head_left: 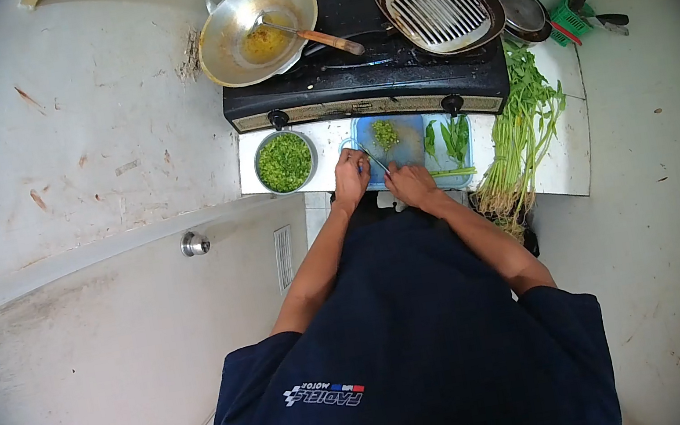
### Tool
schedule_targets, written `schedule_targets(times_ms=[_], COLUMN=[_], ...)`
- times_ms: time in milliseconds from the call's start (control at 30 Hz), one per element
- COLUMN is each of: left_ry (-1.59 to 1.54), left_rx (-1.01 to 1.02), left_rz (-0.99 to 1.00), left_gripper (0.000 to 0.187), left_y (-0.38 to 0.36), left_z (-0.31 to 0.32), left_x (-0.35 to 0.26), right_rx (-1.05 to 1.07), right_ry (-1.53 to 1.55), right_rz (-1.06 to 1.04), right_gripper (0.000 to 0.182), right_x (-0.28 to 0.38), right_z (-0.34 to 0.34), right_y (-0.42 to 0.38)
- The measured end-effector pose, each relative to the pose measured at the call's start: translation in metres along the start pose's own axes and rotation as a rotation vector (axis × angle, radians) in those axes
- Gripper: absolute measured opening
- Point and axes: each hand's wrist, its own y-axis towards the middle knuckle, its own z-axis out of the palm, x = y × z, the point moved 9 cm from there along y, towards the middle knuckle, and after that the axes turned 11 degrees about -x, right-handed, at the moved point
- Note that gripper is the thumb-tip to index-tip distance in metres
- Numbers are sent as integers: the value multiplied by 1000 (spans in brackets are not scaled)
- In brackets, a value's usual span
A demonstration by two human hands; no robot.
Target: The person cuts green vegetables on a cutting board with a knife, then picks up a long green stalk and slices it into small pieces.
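My right hand (412,184) is closed around the handle end of a knife (373,159), whose blade points up and to the left. Close to the blade's tip, my left hand (352,177) has its fingers curled at the left edge of a blue cutting board (410,123); what they pinch, if anything, is too small to make out. A small heap of chopped greens (386,135) lies on the board beyond the knife. Loose green leaves (455,138) and a cut green stem (452,172) rest on its right side.
Left of the board is a bowl of chopped greens (284,162). Behind stands a black stove (360,89) bearing a wok (221,49) with a wooden-handled spatula (331,41), and a grill pan (439,8). Long-stemmed leafy vegetables (516,144) and a green utensil basket (569,18) are at right.
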Motion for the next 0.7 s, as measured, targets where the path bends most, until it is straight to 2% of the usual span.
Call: schedule_targets(times_ms=[267,467,700], left_ry=[-22,-6,2], left_rx=[-15,5,-7], left_rz=[13,-31,-63], left_gripper=[10,12,11], left_y=[1,0,0], left_z=[-2,1,-1], left_x=[-5,1,0], right_rx=[6,-48,-1], right_ry=[-76,-46,-100], right_rz=[1,-74,-101], right_gripper=[31,25,23], right_x=[5,12,3], right_z=[9,6,16], right_y=[8,15,7])
